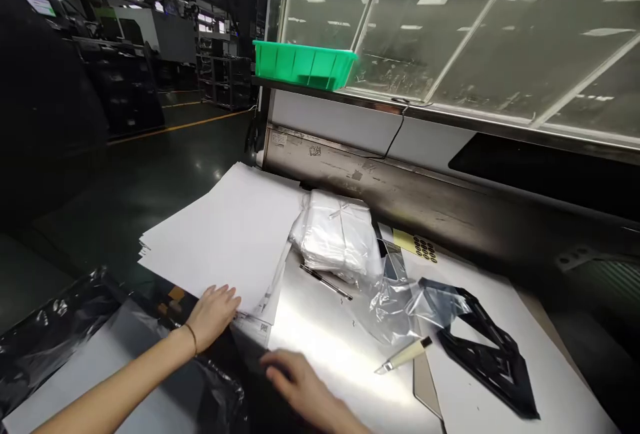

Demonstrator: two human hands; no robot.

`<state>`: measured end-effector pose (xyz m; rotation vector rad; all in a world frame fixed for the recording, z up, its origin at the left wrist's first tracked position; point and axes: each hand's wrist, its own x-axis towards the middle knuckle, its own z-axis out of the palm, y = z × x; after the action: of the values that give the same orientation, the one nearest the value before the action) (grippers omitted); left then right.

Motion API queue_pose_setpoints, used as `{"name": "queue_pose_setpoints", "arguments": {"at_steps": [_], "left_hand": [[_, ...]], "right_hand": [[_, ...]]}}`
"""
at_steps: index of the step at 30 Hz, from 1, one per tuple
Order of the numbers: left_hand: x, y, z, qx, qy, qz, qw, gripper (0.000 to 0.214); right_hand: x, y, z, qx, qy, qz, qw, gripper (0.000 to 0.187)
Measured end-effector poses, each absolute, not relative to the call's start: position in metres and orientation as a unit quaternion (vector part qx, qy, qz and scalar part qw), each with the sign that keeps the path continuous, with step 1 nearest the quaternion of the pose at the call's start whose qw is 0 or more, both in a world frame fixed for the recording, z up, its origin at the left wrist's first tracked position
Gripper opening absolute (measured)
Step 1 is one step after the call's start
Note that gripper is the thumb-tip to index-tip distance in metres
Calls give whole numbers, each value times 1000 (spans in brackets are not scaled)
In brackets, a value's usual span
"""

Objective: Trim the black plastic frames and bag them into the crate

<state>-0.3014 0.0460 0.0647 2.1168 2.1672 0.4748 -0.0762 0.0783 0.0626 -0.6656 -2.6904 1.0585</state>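
My left hand (214, 314) lies on the front edge of a stack of white sheets (235, 234), its fingers stretched out over the paper. Lower and to the right, my right hand (300, 381) is slightly blurred by the metal table's front edge. Its thumb and forefinger curve apart, with nothing visible between them. A tied bundle of clear plastic bags (340, 231) sits beside the stack, and a pen (326, 282) lies before it. Further right are a utility knife (404, 355), a loose clear plastic bag (400, 307) and a black angular plastic part (493, 351), partly under clear film.
At lower left, a black plastic liner (60, 307) holds white sheets. A green bin (304, 66) stands on the ledge below a glass panel. A yellow label sheet with black ovals (406, 241) lies near the back. Machines (155, 31) stand across the floor.
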Motion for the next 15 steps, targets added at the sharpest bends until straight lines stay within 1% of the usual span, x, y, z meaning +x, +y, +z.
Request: {"name": "queue_pose_setpoints", "arguments": {"at_steps": [1, 4, 6, 7, 10, 11, 12, 15], "left_hand": [[-309, 49, 74, 675, 716, 175, 25, 15], [-341, 69, 106, 598, 761, 247, -43, 24], [-360, 84, 124, 551, 777, 288, -102, 23], [-367, 91, 129, 540, 776, 303, -123, 24], [-371, 97, 129, 566, 747, 319, -143, 30], [-368, 96, 124, 593, 729, 314, -134, 30], [-365, 93, 118, 625, 709, 304, -119, 29], [-353, 85, 99, 706, 653, 266, -64, 24]], "right_hand": [[-77, 92, 65, -235, -902, 348, 104, 20], [-92, 136, 67, -247, -909, 300, 148, 28], [-111, 163, 64, -228, -924, 262, 158, 29], [-122, 175, 62, -210, -934, 245, 153, 33], [-146, 202, 54, -150, -961, 204, 108, 68], [-150, 207, 52, -132, -968, 193, 91, 70], [-152, 210, 51, -116, -973, 182, 77, 65], [-153, 212, 56, -92, -983, 149, 62, 32]]}}
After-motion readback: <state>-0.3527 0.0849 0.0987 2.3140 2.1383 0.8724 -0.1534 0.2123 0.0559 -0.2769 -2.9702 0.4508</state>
